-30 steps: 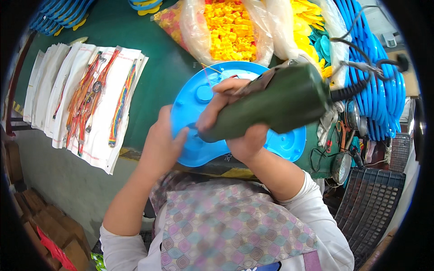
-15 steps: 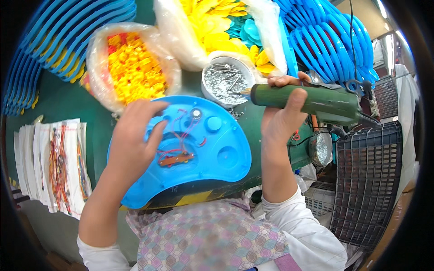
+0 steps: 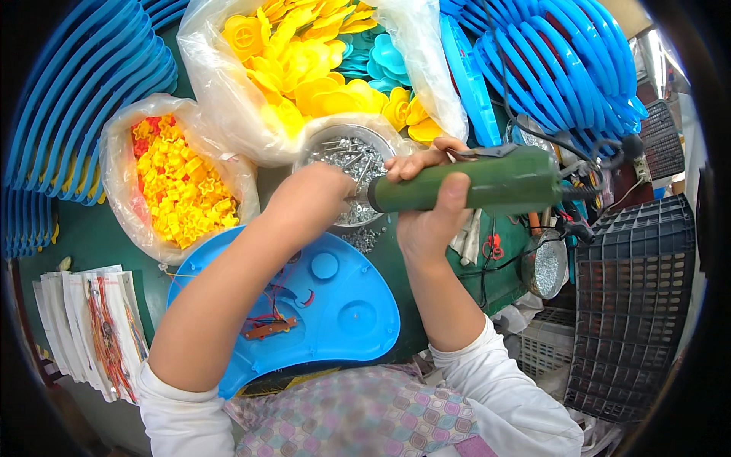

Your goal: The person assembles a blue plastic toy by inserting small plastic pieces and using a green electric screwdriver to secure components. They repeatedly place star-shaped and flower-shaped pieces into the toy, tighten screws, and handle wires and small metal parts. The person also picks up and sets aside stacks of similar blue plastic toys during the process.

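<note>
My right hand [image 3: 430,225] is wrapped around a green electric screwdriver [image 3: 487,183], held level with its tip pointing left. The fingers of my left hand [image 3: 316,194] are pinched together at that tip, above a bowl [image 3: 364,219] of loose metal screws. What they pinch is hidden. Below them, a curved blue plastic shell [image 3: 365,278] lies open side up at the table edge. Inside it are red wires and a small orange-brown circuit board [image 3: 270,327]. My left forearm crosses over the shell and covers part of it.
A bag [image 3: 114,179] of small yellow and red parts stands left of a bag [image 3: 217,84] of yellow and teal pieces. Blue shells [image 3: 91,99] are stacked at far left, more blue parts [image 3: 548,76] at far right. Bundled wires [image 3: 106,327] lie left; a black crate [image 3: 632,305] stands right.
My left hand has moved from the blue shell to the screwdriver's tip, closing its fingers. The screwdriver has shifted left in view and slightly down. The camera view has shifted too.
</note>
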Demonstrator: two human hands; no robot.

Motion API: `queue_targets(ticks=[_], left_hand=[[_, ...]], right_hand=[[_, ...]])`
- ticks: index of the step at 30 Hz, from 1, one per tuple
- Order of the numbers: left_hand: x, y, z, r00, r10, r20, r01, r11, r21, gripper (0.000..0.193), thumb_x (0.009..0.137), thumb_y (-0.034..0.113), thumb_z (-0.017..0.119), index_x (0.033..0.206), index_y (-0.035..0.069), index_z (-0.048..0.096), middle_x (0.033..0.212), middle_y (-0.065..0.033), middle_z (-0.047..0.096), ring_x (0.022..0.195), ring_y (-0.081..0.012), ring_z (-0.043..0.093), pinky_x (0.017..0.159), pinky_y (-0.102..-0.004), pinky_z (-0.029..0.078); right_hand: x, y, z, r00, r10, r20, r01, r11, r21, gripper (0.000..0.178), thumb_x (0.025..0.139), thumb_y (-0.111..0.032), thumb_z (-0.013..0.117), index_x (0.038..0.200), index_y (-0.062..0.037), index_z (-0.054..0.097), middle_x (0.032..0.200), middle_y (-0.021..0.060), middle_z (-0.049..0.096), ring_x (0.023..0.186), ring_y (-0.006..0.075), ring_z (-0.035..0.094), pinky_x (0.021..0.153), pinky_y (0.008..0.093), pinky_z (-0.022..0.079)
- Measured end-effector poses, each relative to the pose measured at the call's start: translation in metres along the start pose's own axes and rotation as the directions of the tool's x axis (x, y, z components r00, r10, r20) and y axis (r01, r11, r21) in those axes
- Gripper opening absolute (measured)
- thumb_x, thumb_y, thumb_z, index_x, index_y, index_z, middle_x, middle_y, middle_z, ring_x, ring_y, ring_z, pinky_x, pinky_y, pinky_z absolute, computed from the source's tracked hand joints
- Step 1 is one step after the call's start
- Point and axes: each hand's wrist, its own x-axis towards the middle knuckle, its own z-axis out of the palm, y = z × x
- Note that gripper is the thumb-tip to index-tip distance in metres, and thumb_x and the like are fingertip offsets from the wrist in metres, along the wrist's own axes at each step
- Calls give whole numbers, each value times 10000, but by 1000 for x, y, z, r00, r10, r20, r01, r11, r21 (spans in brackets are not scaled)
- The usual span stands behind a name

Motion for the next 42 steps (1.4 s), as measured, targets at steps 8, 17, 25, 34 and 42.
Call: queue_targets(ticks=[8, 17, 25, 34, 42], left_hand=[[-24, -7, 8, 928, 128, -351, -173, 980, -102, 127, 825, 144, 757, 902, 67, 690, 863, -106, 643, 892, -323, 620, 794, -455, 512], [-70, 9, -7, 910, -68, -409, -58, 956, -288, 153, 808, 49, 779, 932, 63, 691, 904, -100, 673, 903, -319, 627, 804, -407, 517], [-122, 3, -5, 874, -368, -317, 105, 780, -616, 260, 835, 33, 788, 1077, 23, 695, 978, -107, 721, 901, -210, 710, 787, -324, 558], [-132, -1, -8, 878, -345, -333, 92, 802, -590, 303, 816, 7, 793, 1100, 23, 688, 985, -114, 719, 918, -224, 720, 808, -329, 567], [-132, -1, -8, 886, -282, -368, 58, 855, -515, 295, 804, 0, 795, 1078, 30, 690, 959, -119, 707, 902, -263, 707, 796, -354, 562]], right_hand=[[3, -25, 0, 999, -49, 8, 50, 986, -161, 705, 968, -709, 518, 1272, -75, 459, 818, 68, 594, 749, 199, 616, 859, 465, 503], [-8, -31, 24, 996, 85, 30, -85, 996, -11, 735, 955, -745, 499, 1271, -82, 469, 823, 68, 600, 742, 206, 616, 827, 435, 513], [-27, -20, 46, 967, 186, 173, -197, 979, 47, 770, 934, -777, 497, 1295, -98, 477, 826, 65, 596, 734, 207, 614, 801, 422, 530], [-31, -18, 55, 959, 207, 194, -221, 974, 53, 795, 914, -801, 503, 1303, -108, 477, 829, 62, 591, 740, 203, 613, 796, 420, 530], [-31, -21, 53, 943, 250, 219, -282, 950, 131, 768, 895, -627, 711, 1298, -46, 412, 892, 104, 626, 795, 219, 654, 845, 470, 560]])
